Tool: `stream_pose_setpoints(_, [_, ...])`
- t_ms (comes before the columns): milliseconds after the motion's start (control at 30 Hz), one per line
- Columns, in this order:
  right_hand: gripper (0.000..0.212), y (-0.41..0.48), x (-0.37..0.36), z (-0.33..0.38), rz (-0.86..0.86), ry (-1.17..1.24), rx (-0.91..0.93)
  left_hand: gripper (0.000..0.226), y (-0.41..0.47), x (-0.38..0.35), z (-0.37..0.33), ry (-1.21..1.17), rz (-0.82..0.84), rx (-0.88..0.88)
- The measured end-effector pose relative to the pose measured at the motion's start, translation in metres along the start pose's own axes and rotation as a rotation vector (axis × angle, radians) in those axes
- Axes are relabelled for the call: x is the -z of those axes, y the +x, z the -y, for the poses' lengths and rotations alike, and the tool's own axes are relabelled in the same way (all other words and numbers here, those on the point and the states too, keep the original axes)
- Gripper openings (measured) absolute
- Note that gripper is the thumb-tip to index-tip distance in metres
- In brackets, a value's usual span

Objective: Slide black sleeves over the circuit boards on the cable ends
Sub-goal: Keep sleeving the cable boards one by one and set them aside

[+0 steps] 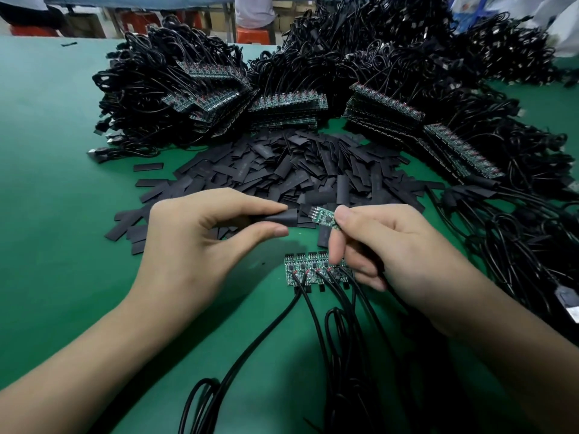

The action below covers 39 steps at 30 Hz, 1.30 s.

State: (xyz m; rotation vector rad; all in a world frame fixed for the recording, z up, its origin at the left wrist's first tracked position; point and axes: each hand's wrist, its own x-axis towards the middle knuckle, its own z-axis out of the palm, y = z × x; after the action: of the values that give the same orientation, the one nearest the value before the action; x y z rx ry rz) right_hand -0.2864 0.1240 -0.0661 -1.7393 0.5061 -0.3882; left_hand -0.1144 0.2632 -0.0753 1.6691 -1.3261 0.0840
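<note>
— How far along is it?

— Early, I'd judge. Nearest, cables (pixel 266 333) run up the desk (pixel 47 183) to a row of boards (pixel 313 267) lying side by side, all bare.

— And the hands?

— Just above that row. The left hand (pixel 200 245) pinches one sleeve (pixel 282 217) between thumb and forefinger, its mouth facing right. The right hand (pixel 391 245) pinches a board (pixel 324 217) by its cable end, its other fingers loosely curled. Board tip and sleeve mouth are near each other, and the sleeve is not yet on.

— What does the board look like?

— Small, narrow and green, with a dark chip and a line of pins at the free end. The sleeve is flat matte black, its mouth squeezed slightly open.

— What's left?

— Nearly everything. Behind the hands lies a pile (pixel 297 164) of loose sleeves, and beyond it stacks (pixel 288 103) of bare boards on coiled cables. Whether any end at the far right is sleeved, I cannot tell.
</note>
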Motion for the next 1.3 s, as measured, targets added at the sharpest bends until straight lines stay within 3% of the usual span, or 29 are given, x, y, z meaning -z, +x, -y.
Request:
stream_pose_setpoints(367, [0.050, -0.0014, -0.0031, -0.0022, 0.111, 0.003, -0.049, 0.022, -0.0006, -0.0020, 0.0005, -0.062, 0.070, -0.010])
stream_pose_setpoints(667, [0.053, -0.0020, 0.0026, -0.0029, 0.203, 0.081, -0.146, 0.025, 0.0036, 0.0035, 0.0039, 0.063, 0.155, -0.239])
stream_pose_setpoints(1067, [0.046, -0.0025, -0.0042, -0.0038, 0.248, -0.053, -0.087, 0.026, 0.0003, -0.0011, 0.0043, -0.015, 0.263, -0.226])
stream_pose_setpoints(1167, [0.042, -0.0033, -0.0036, -0.0027, 0.206, -0.168, -0.039, 0.024, 0.0005, -0.0032, 0.0019, -0.037, 0.241, -0.215])
stream_pose_setpoints(1300, [0.025, -0.0033, 0.0047, 0.0014, 0.028, -0.243, 0.046, 0.022, 0.0021, -0.0015, 0.0033, -0.041, 0.167, -0.183])
